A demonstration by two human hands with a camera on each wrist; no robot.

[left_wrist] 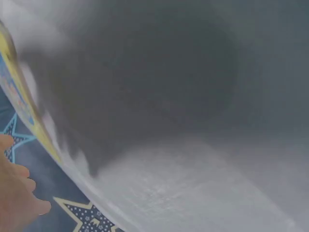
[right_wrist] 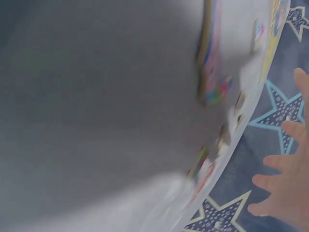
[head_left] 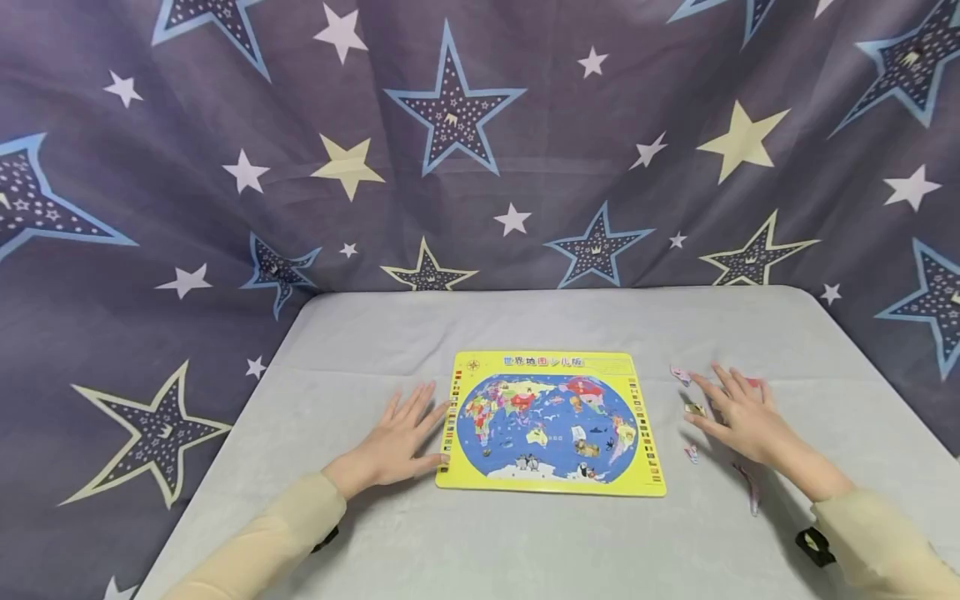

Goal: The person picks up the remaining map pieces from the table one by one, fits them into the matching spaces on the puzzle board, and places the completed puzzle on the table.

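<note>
A yellow-bordered world map board [head_left: 551, 486] lies flat on the grey-covered table. The left hand [head_left: 393, 442], fingers spread, is at the board's left edge, its thumb close to or on the border. In the left wrist view, part of that hand [left_wrist: 17, 193] shows at the lower left. To the board's right, the right hand [head_left: 746, 417] spreads its fingers over several small pieces, among them a pink one [head_left: 681, 376] and a curved one [head_left: 750, 490]. The right wrist view shows the hand [right_wrist: 287, 179] at the right, and a long piece [right_wrist: 212, 63]. Neither hand grips anything.
The grey cloth [head_left: 360, 333] covers the table up to a dark star-patterned curtain [head_left: 487, 208] behind it. A small piece [head_left: 692, 453] lies between the board and the right forearm. A dark band [head_left: 815, 547] is at the right wrist.
</note>
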